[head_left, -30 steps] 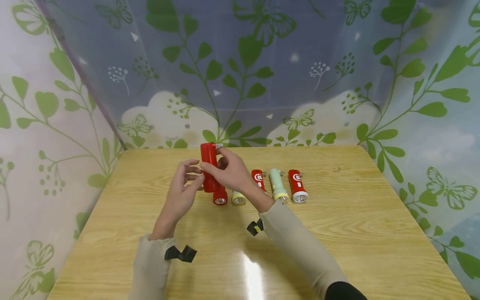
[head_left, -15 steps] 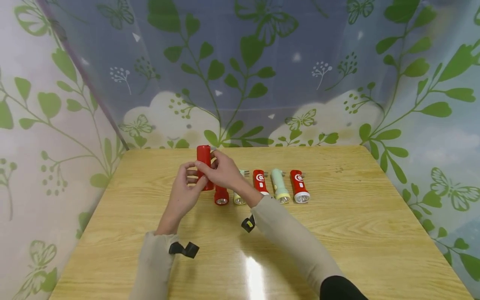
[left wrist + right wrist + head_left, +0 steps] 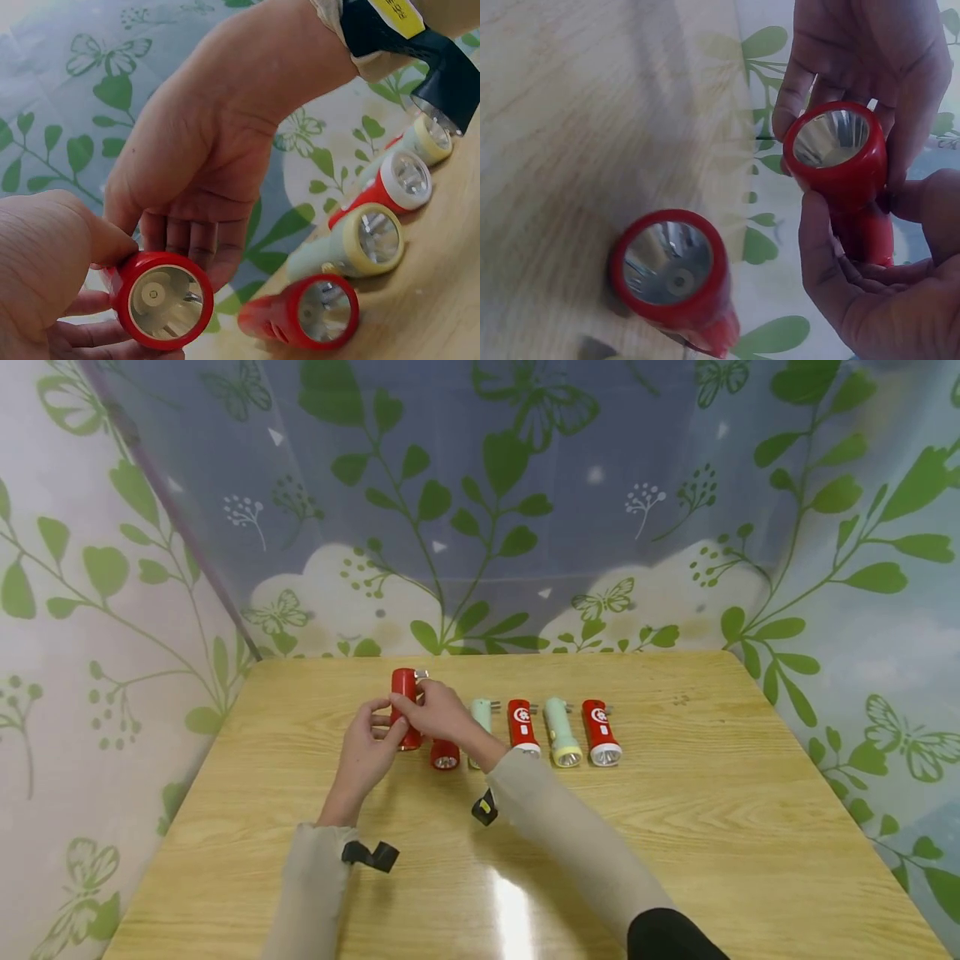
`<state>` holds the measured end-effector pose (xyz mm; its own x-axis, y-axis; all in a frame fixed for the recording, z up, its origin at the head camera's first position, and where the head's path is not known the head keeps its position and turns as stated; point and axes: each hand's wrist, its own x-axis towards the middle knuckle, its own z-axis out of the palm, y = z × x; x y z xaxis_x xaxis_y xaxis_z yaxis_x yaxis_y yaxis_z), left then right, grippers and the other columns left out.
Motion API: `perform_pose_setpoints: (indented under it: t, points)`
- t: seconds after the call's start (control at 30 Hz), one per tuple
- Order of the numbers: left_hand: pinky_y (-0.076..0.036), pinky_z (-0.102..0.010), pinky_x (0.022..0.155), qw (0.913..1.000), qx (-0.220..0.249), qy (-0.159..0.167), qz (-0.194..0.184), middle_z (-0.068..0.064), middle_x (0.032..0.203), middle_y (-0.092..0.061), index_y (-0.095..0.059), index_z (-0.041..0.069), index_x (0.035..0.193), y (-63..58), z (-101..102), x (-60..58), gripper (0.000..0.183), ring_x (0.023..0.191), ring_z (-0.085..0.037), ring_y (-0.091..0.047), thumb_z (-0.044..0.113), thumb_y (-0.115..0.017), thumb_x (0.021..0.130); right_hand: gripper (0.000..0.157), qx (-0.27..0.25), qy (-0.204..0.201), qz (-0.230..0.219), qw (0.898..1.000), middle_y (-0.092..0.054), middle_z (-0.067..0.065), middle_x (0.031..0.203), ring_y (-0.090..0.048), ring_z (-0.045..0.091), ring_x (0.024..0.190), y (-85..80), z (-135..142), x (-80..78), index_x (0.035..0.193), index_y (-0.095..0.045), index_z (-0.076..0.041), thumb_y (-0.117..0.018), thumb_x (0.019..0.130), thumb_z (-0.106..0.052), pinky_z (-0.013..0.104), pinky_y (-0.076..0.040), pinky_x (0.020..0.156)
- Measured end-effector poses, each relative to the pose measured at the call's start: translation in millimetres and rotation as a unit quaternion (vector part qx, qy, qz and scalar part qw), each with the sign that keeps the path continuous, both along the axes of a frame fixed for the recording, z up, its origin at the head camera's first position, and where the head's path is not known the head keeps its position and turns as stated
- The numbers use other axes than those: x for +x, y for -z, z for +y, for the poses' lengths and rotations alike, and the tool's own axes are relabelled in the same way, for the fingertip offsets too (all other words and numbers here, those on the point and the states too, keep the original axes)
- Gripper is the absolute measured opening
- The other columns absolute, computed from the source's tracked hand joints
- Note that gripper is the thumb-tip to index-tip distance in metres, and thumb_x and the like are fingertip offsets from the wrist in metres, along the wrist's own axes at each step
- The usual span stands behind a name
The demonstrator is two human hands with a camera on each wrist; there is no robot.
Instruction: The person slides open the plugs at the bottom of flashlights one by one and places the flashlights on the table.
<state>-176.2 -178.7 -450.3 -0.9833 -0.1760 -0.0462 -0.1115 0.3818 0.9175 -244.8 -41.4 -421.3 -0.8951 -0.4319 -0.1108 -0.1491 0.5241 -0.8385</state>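
Note:
Both hands hold one red flashlight [image 3: 403,687] above the back left of the table, its metal plug prongs [image 3: 422,674] folded out to the right. My left hand [image 3: 365,756] grips it low, around the lens end, from the left side. From the right, my right hand [image 3: 438,708] pinches the body nearer the tail. In the left wrist view the reflector [image 3: 169,300] faces the camera between thumb and fingers. A second all-red flashlight [image 3: 445,755] lies just right of the held one, partly hidden by the right hand.
Rightward in the same row lie a mint flashlight [image 3: 481,714], a red one with white rim [image 3: 522,718], a mint one with yellow rim [image 3: 562,731] and another red one with white rim [image 3: 601,731]. The wooden table [image 3: 712,843] meets a leaf-patterned curtain [image 3: 480,552] behind.
The held flashlight has shifted left and a little lower, toward the table. The left hand has closed more fully around its lens end. The right hand moved left along with it.

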Motion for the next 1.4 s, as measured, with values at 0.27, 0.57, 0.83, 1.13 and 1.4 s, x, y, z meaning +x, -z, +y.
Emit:
perform_pose_setpoints:
  t: [0.27,0.57,0.83,1.13,1.4]
  points:
    - [-0.059,-0.039,0.088,0.9997,-0.014,-0.009,-0.017,-0.022,0.13,-0.061,-0.045,0.006,0.147,14.1,-4,-1.3,0.051,0.116,-0.036,-0.065,0.028,-0.057,0.102,0.04,0.043,0.027,-0.004,0.999,-0.064,0.004,0.082,-0.056,0.012,0.06,13.1,-12,-0.5,0.116,-0.064,-0.006,-0.06,0.1,-0.042,0.022,-0.046,0.052]
    - [-0.059,-0.038,0.086,0.9991,-0.025,-0.023,-0.027,-0.025,0.126,-0.064,-0.048,0.001,0.146,26.7,-4,-3.2,0.052,0.113,-0.036,-0.068,0.026,-0.059,0.101,0.057,0.07,0.036,-0.018,0.997,-0.069,0.013,0.114,-0.059,0.016,0.074,23.8,-18,0.0,0.145,-0.05,-0.003,-0.059,0.101,-0.038,0.025,-0.048,0.063]
    - [-0.058,-0.031,0.08,0.9989,-0.028,-0.026,-0.028,-0.025,0.122,-0.066,-0.05,-0.001,0.144,35.6,-4,-7.5,0.05,0.107,-0.033,-0.069,0.023,-0.058,0.101,0.04,0.088,0.035,-0.02,0.995,-0.069,0.011,0.11,-0.06,0.02,0.083,28.7,-21,0.7,0.128,-0.06,-0.004,-0.058,0.1,-0.033,0.029,-0.049,0.07]
    - [-0.055,-0.026,0.077,0.9974,-0.032,-0.032,-0.056,-0.021,0.122,-0.065,-0.047,0.001,0.146,39.7,-2,-10.3,0.05,0.105,-0.029,-0.067,0.021,-0.055,0.101,0.027,0.094,0.015,-0.026,0.995,-0.065,0.008,0.094,-0.056,0.02,0.076,24.2,-21,3.0,0.11,-0.063,-0.005,-0.057,0.099,-0.03,0.027,-0.046,0.066]
    - [-0.055,-0.027,0.078,0.9966,-0.049,-0.028,-0.06,-0.023,0.123,-0.066,-0.048,-0.001,0.145,41.8,-2,-12.8,0.052,0.106,-0.03,-0.066,0.023,-0.056,0.101,0.039,0.126,0.018,-0.026,0.992,-0.064,0.01,0.105,-0.056,0.021,0.084,24.8,-23,2.8,0.124,-0.061,-0.001,-0.057,0.098,-0.031,0.028,-0.046,0.07]
